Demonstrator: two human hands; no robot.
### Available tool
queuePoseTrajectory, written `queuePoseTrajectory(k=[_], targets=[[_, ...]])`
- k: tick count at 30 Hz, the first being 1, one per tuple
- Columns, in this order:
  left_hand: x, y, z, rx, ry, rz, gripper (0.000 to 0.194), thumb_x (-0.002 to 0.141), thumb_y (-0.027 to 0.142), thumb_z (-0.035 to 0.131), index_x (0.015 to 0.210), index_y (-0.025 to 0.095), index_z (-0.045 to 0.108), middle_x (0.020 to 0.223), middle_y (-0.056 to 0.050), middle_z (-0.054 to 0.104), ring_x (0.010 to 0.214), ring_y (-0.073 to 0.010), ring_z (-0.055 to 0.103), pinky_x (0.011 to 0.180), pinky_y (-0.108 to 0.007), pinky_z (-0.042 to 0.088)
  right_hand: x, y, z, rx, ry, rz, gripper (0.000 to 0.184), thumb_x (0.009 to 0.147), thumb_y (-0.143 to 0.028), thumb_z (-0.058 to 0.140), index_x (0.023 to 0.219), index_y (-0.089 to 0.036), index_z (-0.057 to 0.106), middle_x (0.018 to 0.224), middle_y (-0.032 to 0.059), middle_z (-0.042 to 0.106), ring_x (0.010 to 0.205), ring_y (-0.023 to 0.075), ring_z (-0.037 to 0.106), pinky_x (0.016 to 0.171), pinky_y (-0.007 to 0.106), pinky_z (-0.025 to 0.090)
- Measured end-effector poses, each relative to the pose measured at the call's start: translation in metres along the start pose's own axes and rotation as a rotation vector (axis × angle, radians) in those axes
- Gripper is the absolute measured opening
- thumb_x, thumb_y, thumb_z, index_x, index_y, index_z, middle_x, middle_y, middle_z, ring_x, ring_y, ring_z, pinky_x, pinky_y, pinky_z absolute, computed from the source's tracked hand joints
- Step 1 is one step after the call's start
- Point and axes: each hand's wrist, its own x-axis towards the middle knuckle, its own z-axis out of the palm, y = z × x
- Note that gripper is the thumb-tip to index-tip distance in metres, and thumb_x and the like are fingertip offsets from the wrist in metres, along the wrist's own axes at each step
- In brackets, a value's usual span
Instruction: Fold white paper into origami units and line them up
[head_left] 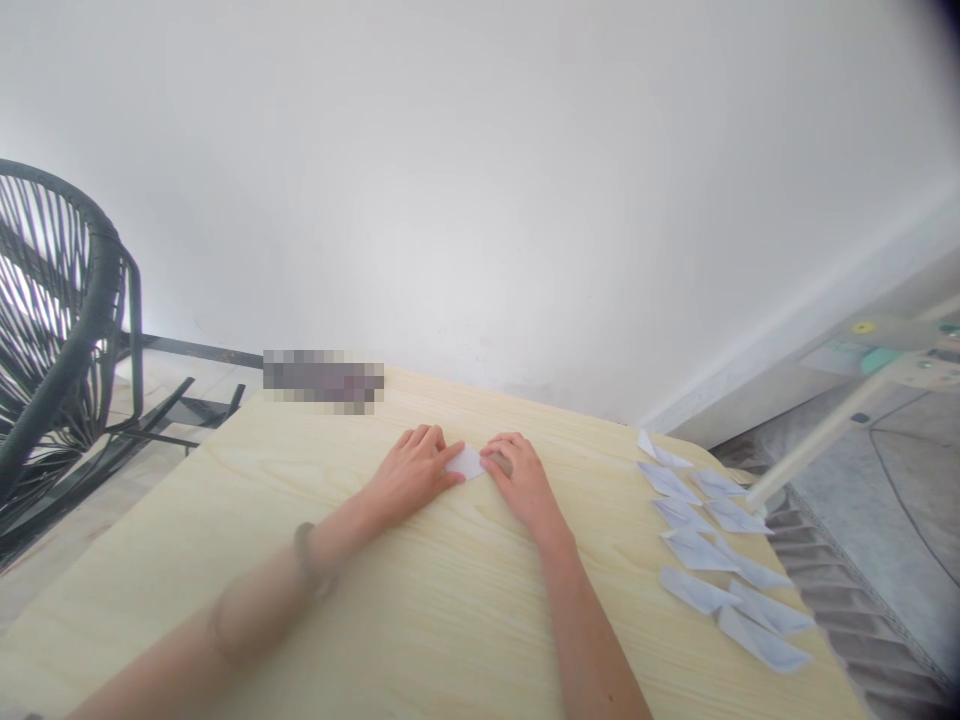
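A small folded piece of white paper (466, 462) lies between my hands near the middle of the table. My left hand (417, 464) grips its left side, thumb and fingers pressed on it. On the other side, my right hand (519, 474) pinches the paper's right corner between thumb and fingertips, the other fingers curled. Several folded white paper boats (697, 550) rest in loose rows along the table's right side, apart from my hands.
The pale wooden table (315, 620) meets a white wall (465, 200) at the back. A blurred-out dark item (322, 380) sits at the far left edge. A black woven chair (90, 270) stands left; a pale metal frame (832, 430) rises at right.
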Motion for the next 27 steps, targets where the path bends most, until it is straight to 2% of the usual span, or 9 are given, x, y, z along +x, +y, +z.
queuePoseTrajectory(k=[5, 14, 21, 27], targets=[[-0.0026, -0.0001, -0.0005, -0.056, 0.022, 0.003, 0.037, 0.08, 0.04, 0.047, 0.111, 0.02, 0.049, 0.095, -0.007, 0.048, 0.096, -0.0219, 0.042, 0.083, -0.036, 0.036, -0.0005, 0.0, 0.0022, -0.024, 0.03, -0.019, 0.014, 0.079, -0.02, 0.049, 0.083, -0.023, 0.062, 0.088, 0.0036, 0.055, 0.085, 0.017, 0.049, 0.08, 0.033, 0.039], [-0.0025, -0.0024, -0.0026, -0.125, 0.017, -0.017, 0.038, 0.078, 0.045, 0.047, 0.108, 0.022, 0.053, 0.094, -0.007, 0.047, 0.092, -0.0208, 0.045, 0.082, -0.035, 0.038, 0.0005, -0.0006, 0.0024, -0.07, 0.004, -0.015, 0.014, 0.08, -0.018, 0.047, 0.081, -0.022, 0.06, 0.088, 0.0033, 0.055, 0.083, 0.0177, 0.048, 0.079, 0.034, 0.039], [-0.0012, -0.0043, -0.0017, -0.135, 0.038, -0.03, 0.033, 0.079, 0.04, 0.047, 0.106, 0.021, 0.055, 0.093, -0.007, 0.048, 0.093, -0.0207, 0.045, 0.081, -0.034, 0.039, 0.0001, -0.0006, 0.0019, -0.044, 0.003, -0.022, 0.014, 0.08, -0.019, 0.047, 0.082, -0.022, 0.06, 0.087, 0.0035, 0.055, 0.084, 0.0178, 0.049, 0.079, 0.034, 0.039], [-0.002, -0.0095, -0.0036, -0.173, 0.028, 0.014, 0.047, 0.07, 0.052, 0.054, 0.107, 0.022, 0.055, 0.094, -0.007, 0.047, 0.092, -0.0218, 0.045, 0.08, -0.035, 0.039, -0.0007, -0.0006, -0.0052, 0.0, -0.063, -0.037, 0.015, 0.076, -0.025, 0.055, 0.089, -0.024, 0.062, 0.092, 0.0027, 0.055, 0.089, 0.0173, 0.049, 0.084, 0.034, 0.038]])
